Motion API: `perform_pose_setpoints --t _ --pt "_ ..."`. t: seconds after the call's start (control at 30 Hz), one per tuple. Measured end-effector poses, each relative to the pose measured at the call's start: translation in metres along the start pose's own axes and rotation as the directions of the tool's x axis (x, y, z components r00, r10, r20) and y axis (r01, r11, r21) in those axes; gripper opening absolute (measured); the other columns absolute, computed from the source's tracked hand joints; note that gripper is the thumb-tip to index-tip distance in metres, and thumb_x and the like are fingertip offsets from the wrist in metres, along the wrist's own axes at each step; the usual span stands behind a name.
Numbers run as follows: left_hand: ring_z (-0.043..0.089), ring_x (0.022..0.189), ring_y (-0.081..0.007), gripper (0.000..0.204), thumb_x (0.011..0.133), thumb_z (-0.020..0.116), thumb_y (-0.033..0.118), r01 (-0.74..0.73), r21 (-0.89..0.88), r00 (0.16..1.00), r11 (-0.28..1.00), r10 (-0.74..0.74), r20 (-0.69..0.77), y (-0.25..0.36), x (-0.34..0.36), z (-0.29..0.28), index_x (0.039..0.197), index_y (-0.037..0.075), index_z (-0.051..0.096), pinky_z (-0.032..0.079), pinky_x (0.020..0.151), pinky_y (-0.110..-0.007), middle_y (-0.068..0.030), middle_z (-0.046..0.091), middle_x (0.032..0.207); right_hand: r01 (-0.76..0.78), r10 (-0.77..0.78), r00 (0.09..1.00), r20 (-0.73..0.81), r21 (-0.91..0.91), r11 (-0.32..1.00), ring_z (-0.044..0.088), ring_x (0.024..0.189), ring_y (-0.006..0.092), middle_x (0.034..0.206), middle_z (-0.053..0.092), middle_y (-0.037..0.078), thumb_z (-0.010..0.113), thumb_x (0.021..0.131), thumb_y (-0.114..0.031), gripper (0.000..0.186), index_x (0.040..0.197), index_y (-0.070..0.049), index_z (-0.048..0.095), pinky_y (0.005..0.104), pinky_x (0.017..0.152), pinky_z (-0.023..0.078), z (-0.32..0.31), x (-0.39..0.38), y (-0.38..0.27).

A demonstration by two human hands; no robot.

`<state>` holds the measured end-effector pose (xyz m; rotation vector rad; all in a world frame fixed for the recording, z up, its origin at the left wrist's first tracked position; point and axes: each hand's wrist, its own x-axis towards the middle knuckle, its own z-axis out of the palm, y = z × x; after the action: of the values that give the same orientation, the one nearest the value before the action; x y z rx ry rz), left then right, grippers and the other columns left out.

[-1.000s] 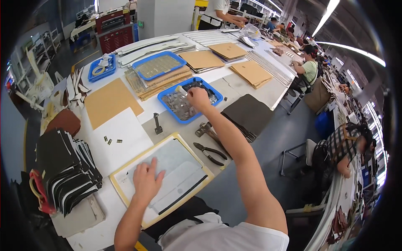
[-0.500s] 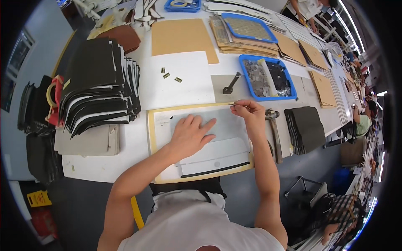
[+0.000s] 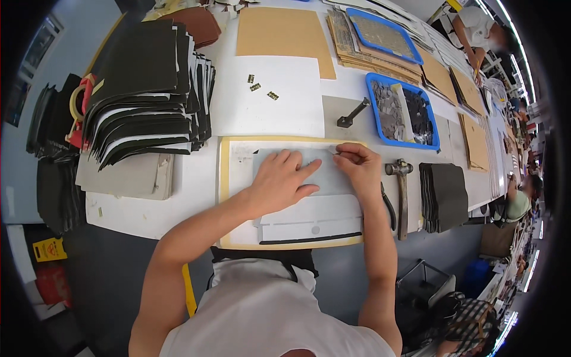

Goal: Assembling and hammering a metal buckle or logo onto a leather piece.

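Observation:
My left hand (image 3: 282, 185) lies spread and flat on a grey panel (image 3: 327, 178), fingers apart, pressing nothing else. At the panel's upper right corner, thumb and fingers of my right hand (image 3: 360, 168) are pinched together. A tiny pale sliver shows at those fingertips; what it is I cannot make out. The panel has a whiter lower part with a faint round mark and a black strip (image 3: 309, 238) along its near edge. Under it is a white board (image 3: 238, 178) with a yellow border.
Right of the board are a hammer (image 3: 402, 196), a dark upright tool (image 3: 353, 113) and a stack of black pieces (image 3: 444, 196). A blue tray (image 3: 373, 119) holds small grey and black pieces. Tall black sheets (image 3: 134, 65) stand left. Small metallic pieces (image 3: 256, 87) lie on white paper (image 3: 267, 119).
The view has shifted slightly. My right fingertips have come a little nearer over the panel's corner; the thin dark item seen at them before no longer shows. My left hand stays flat.

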<state>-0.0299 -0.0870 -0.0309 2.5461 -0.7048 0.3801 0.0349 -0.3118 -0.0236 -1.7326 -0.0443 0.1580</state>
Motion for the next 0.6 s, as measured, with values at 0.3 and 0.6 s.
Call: perform_pose_setpoints --t 0.3,0.6 --pt "0.06 0.084 -0.0277 0.037 0.086 0.078 0.024 0.152 -0.22 0.981 0.964 -0.174 -0.085 -0.006 -0.003 0.009 0.117 0.003 0.073 0.05 0.075 -0.04 -0.0088 0.061 0.088 0.06 -0.045 0.985 0.169 -0.085 0.995 0.063 0.073 0.0037 0.09 0.075 0.003 0.082 0.081 0.004 0.025 0.104 -0.001 0.076 0.0196 0.067 0.053 0.011 -0.007 0.007" --pt "0.06 0.08 -0.028 0.025 0.088 0.074 0.014 0.184 -0.253 0.974 0.95 -0.211 -0.083 -0.006 0.001 0.006 0.111 0.003 0.075 0.051 0.072 -0.04 -0.0079 0.063 0.084 0.11 -0.057 0.972 0.228 -0.23 0.967 0.059 0.067 0.0032 0.081 0.071 -0.001 0.082 0.081 0.002 0.025 0.105 -0.004 0.078 0.0209 0.062 0.05 0.013 -0.009 0.007"
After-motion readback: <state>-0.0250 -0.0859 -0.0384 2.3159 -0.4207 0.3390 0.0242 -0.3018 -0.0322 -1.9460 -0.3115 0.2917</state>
